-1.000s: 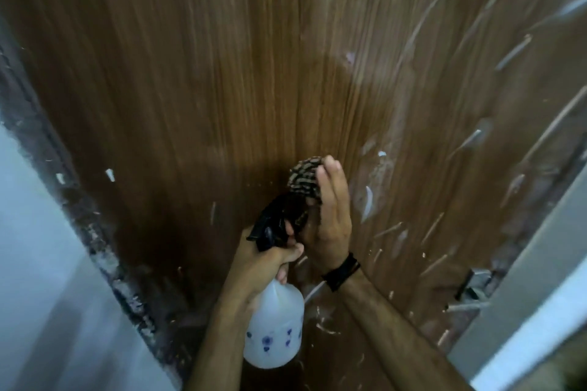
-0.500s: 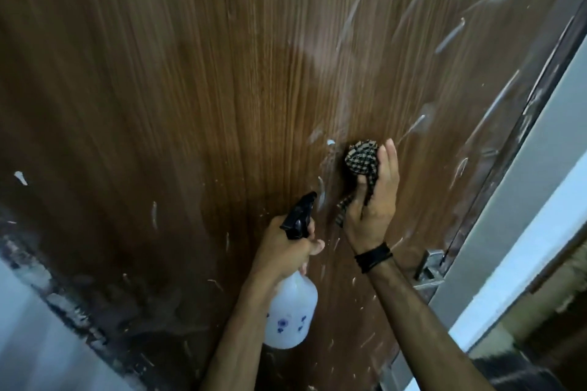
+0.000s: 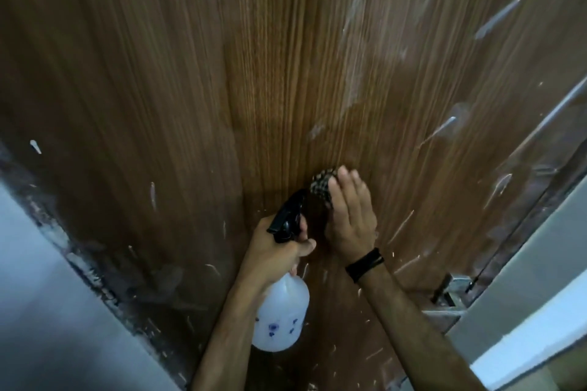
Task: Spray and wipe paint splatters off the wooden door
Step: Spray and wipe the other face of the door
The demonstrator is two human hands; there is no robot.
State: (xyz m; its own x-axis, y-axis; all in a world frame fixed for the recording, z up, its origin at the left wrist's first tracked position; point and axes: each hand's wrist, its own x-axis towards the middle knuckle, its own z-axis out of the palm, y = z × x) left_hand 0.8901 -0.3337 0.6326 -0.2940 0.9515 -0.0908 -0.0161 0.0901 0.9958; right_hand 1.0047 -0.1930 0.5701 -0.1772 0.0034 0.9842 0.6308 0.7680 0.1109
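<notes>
Two hands work low on the door (image 3: 270,89). The right hand (image 3: 351,216) presses a balled checked cloth (image 3: 322,185) against the wood, fingers (image 3: 346,178) nearly straight over it, thumb side hidden, a black band (image 3: 365,264) on the wrist. The left hand (image 3: 276,251) grips the neck of a white spray bottle (image 3: 281,317), fingers curled round it below the black trigger head (image 3: 287,214), which points up at the cloth. White paint streaks (image 3: 498,14) cross the door's right side; a metal handle (image 3: 452,290) sits near its right edge.
</notes>
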